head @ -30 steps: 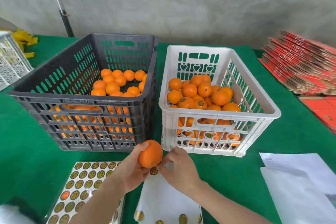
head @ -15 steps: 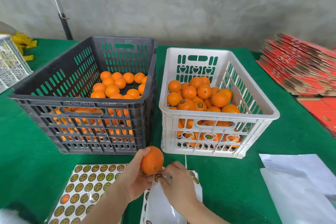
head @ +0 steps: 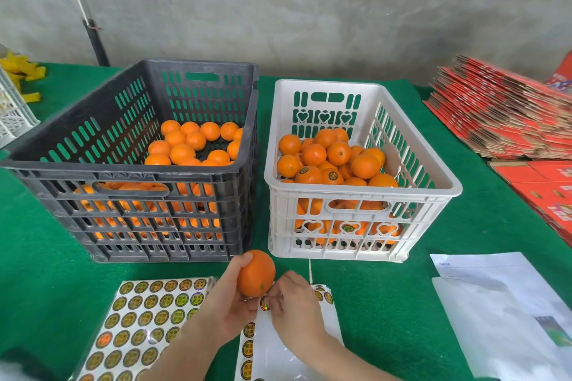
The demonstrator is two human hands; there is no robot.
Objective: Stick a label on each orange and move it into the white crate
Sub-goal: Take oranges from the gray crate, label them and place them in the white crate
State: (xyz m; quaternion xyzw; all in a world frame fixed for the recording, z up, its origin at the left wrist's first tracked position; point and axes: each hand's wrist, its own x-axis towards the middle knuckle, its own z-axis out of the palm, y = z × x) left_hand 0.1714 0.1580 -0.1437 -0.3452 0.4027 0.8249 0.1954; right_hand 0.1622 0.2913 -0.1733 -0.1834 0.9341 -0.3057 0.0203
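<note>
A round gold-and-black label (head: 264,304) is pinched between the curled thumb and fingertips of the right hand (head: 294,308). It is held at the 6 o'clock edge of an orange (head: 256,273); whether it is already touching the peel cannot be told. The orange is gripped by the left hand (head: 229,303), the thumb laid over its 10 o'clock side and the fingers cupped beneath.

The fruit is held above the green cloth (head: 371,303), outside both crates, off the white crate's (head: 362,192) 7 o'clock corner. Labelled oranges (head: 328,161) are piled in that crate. At its 9 o'clock, just beside it, a black crate (head: 123,168) of loose oranges (head: 192,145) is set.

Under the right wrist a mostly stripped backing sheet (head: 278,356) is spread, and at its 9 o'clock a full sticker sheet (head: 145,318) is laid. White papers (head: 501,318) are seen at 3 o'clock of the hands, and flattened red cartons (head: 501,120) are stacked at 2 o'clock.
</note>
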